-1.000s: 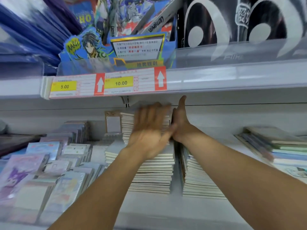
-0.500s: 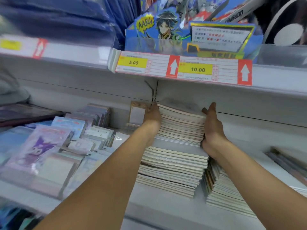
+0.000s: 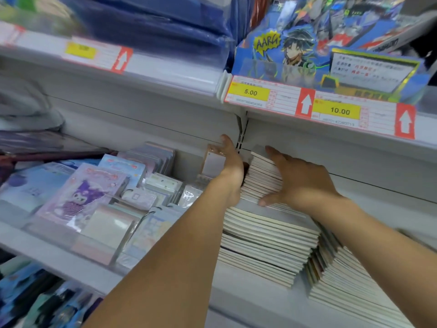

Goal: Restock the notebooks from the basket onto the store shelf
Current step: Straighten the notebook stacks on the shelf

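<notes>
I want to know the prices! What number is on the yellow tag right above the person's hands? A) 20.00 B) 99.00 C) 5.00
C: the yellow price tag on the upper shelf edge, above the left hand and right hand, reads 5.00.

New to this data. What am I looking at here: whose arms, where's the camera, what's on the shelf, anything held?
No machine: these are a person's two bare arms, filmed by one wide-angle camera worn on their head, looking forward and down. The left hand presses the left side of the upper batch of notebooks; the right hand lies on its top, thumb at the front edge. That batch sits on a taller stack on the store shelf. Another stack stands right; packaged stationery lies left. Price labels hang above.
</notes>
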The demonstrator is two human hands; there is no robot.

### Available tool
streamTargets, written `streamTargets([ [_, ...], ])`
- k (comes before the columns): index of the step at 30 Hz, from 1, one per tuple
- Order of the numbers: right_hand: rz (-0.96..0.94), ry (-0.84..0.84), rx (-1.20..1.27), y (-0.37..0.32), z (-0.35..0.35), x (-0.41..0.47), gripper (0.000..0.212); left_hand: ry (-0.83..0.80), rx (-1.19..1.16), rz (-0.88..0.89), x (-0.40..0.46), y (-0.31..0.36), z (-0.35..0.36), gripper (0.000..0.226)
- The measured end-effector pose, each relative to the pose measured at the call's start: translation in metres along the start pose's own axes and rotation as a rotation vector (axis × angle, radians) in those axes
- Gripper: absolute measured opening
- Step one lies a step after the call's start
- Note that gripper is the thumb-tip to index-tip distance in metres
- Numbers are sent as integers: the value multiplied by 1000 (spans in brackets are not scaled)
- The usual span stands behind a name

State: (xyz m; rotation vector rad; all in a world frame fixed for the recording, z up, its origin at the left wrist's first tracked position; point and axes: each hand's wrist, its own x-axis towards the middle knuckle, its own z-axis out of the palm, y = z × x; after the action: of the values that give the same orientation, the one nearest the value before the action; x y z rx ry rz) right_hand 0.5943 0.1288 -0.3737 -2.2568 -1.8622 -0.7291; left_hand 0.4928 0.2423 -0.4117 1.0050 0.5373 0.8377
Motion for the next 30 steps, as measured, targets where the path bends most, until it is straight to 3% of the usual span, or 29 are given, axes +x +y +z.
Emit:
streamTargets([
  [2,-6,38,-3,-1,3,-2,118,38,64,3,-6,2,1,135],
  [6,-27,186,-47,7,20,-17,106,143,180,59,-6,-4,11,145],
  [8,44,264,-63,20,31,-32,100,192,383,131,-33,-4,24,119],
  [9,133,280,30,28,34,-41,101,208,521,164,-43,-7,27,102],
  [11,361,255,489,39,35,-54,100,216,773,327,-45,-17,24,86],
  [13,514,140,969,44,37,-54,87,199,814,488,-39,-21,16,74],
  [16,493,111,1095,44,41,-47,56,190,753,607,-28,-27,13,50],
  [18,482,130,1097,36,42,-42,52,200,784,639,-26,-29,13,46],
  [22,512,174,1188,27,50,-36,79,226,781,580,-22,-27,13,48],
  [27,477,264,1208,30,58,-32,59,276,789,572,-18,-25,11,47],
  [30,471,265,1239,29,56,-34,63,233,750,559,-16,-25,7,54],
])
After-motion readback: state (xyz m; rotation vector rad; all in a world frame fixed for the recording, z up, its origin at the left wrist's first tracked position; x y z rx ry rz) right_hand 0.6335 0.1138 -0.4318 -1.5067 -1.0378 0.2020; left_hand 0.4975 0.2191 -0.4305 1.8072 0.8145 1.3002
